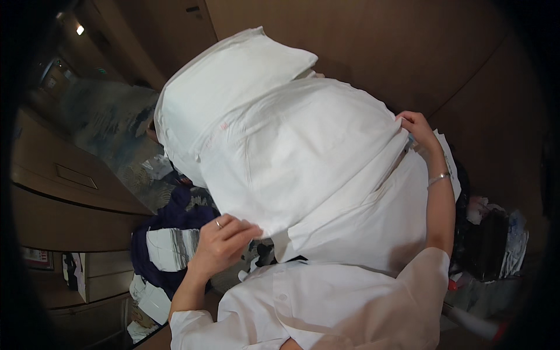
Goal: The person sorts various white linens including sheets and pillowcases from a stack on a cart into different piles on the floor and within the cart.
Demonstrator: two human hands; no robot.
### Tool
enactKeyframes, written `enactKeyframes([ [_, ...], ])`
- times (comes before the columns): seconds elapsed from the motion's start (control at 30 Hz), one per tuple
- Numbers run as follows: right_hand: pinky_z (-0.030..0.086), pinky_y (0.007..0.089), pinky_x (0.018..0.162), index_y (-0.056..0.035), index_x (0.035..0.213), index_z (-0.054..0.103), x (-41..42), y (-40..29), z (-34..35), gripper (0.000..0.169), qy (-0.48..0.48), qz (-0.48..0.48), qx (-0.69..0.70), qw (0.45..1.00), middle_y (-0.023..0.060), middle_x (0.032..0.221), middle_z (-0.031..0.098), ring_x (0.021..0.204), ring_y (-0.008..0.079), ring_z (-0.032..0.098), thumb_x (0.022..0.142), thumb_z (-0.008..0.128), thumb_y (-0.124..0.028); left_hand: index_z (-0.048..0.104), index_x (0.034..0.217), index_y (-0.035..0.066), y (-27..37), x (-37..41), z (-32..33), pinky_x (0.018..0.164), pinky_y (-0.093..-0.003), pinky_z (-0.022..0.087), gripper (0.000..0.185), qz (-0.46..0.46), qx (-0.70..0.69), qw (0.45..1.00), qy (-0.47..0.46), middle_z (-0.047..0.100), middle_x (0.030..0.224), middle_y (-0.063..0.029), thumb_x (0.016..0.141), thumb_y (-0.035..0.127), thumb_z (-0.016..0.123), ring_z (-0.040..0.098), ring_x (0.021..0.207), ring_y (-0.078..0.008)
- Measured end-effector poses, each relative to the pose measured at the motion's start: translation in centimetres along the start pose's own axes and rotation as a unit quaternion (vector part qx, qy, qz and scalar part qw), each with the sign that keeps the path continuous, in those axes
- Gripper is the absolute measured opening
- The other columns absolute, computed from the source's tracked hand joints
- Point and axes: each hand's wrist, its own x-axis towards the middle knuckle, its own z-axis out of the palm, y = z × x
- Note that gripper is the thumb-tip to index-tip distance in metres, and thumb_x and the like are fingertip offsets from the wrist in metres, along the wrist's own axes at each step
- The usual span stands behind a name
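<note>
A large white cloth [302, 148], with a small red marking near its left side, is spread before me over a bulky pile. My left hand [229, 238] pinches its near corner, at the lower left. Farther right, my right hand [412, 124] grips another part of its edge between thumb and fingers. Beyond the cloth, at the upper left, lies a white folded pillow-like bundle of fabric [232, 74]. More white fabric [363, 223] sits between the spread cloth and my body. What supports the pile is hidden.
Wooden panels [415, 52] stand behind the pile. At left, a stack of white folded items [170, 249] rests on dark purple fabric [188, 205], near a clear plastic bag [157, 166]. A dark container [490, 245] with papers or packets is at right. A carpeted corridor [105, 113] extends upper left.
</note>
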Motion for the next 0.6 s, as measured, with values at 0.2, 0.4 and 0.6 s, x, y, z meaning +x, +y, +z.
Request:
enactKeyframes([
  [0.2, 0.050, 0.0296, 0.090, -0.0007, 0.103, 0.074, -1.5, -4.5, -2.4, 0.019, 0.024, -0.017, 0.106, 0.994, 0.0028, 0.095, 0.072, 0.091, 0.0122, 0.063, 0.088, 0.064, -0.005, 0.076, 0.102, 0.014, 3.4, 0.0, -1.1, 0.069, -0.0352, 0.056, 0.025, 0.052, -0.200, 0.972, -0.115, 0.069, 0.089, -0.0013, 0.078, 0.009, 0.072, 0.067, 0.082, -0.0223],
  [0.4, 0.053, 0.0326, 0.087, -0.0011, 0.095, 0.073, 4.1, -3.5, -4.3, 0.022, 0.028, -0.029, -0.083, 0.996, 0.0087, 0.094, 0.073, 0.090, 0.0185, 0.067, 0.084, 0.055, 0.004, 0.070, 0.110, 0.005, -2.1, 0.2, 0.3, 0.084, -0.0377, 0.052, 0.038, -0.107, -0.244, 0.954, -0.136, 0.070, 0.106, -0.0082, 0.075, 0.016, 0.081, 0.066, 0.095, -0.0276],
  [0.6, 0.047, 0.0389, 0.103, -0.0081, 0.128, 0.061, 15.3, -19.0, 7.3, 0.043, 0.095, -0.268, -0.205, 0.936, 0.0111, 0.132, 0.060, 0.122, 0.0273, 0.056, 0.086, 0.067, -0.014, 0.040, 0.149, 0.007, -7.2, 3.7, 1.2, 0.114, -0.0467, 0.030, 0.087, -0.202, 0.138, 0.961, 0.130, 0.030, 0.156, -0.0228, 0.070, 0.003, 0.077, 0.035, 0.139, -0.0410],
])
